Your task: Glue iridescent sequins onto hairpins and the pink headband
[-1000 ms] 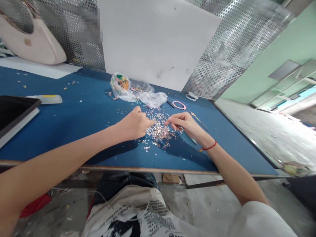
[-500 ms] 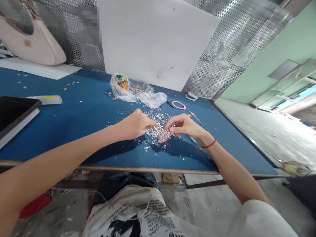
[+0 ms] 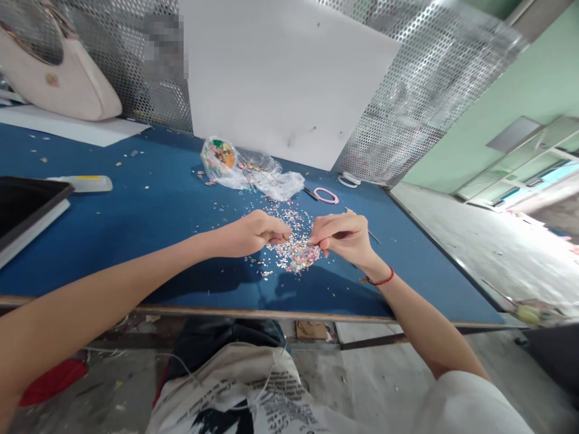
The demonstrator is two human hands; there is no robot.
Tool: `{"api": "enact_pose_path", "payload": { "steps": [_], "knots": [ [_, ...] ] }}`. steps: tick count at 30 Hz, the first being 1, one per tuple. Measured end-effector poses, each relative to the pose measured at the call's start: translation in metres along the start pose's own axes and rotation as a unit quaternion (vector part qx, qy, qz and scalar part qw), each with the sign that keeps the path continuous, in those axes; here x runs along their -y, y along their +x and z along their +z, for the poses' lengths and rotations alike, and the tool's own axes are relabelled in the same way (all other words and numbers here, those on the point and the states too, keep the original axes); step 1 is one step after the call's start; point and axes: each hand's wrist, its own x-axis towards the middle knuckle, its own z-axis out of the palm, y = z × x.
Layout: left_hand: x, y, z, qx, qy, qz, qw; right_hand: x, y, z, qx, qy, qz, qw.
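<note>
A loose spread of small shiny sequins [image 3: 289, 218] lies on the blue table, under and around both hands. My left hand [image 3: 260, 234] is closed in a pinch at the left of the spread; what its fingertips hold is too small to make out. My right hand [image 3: 346, 236] faces it from the right, thumb and index finger pinched at the upper edge of a clump of pink and silver sequins [image 3: 305, 258]. A thin pale line seems to run between the fingertips. Whether the clump is lifted or touching the table I cannot tell.
Behind the hands lie clear plastic bags [image 3: 226, 163] and pink-handled scissors [image 3: 326, 194]. A thin metal tool [image 3: 374, 237] is partly behind my right hand. A black-topped device [image 3: 31, 211] and a bottle [image 3: 93, 183] are at left. A white board [image 3: 284, 78] stands at the back.
My right hand has turned, its fingers now pinched more tightly above the sequin clump. My left fingertips have moved slightly right and down, closer to the clump.
</note>
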Motion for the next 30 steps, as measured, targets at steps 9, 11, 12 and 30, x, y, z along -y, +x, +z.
{"api": "enact_pose_path", "payload": {
  "steps": [9, 11, 12, 30],
  "knots": [
    [-0.008, 0.003, -0.004, -0.026, -0.139, -0.033, 0.989, 0.017, -0.003, 0.017, -0.078, -0.069, -0.119, 0.987],
    [-0.007, 0.003, -0.003, -0.021, -0.16, -0.03, 0.986, 0.018, -0.003, 0.021, -0.111, -0.096, -0.149, 0.978],
    [-0.006, 0.003, -0.002, -0.017, -0.164, -0.027, 0.986, 0.018, -0.004, 0.022, -0.124, -0.112, -0.158, 0.973],
    [0.006, -0.001, 0.003, -0.153, 0.119, 0.018, 0.981, 0.013, -0.004, 0.02, -0.151, -0.131, -0.056, 0.978]
  ]
}}
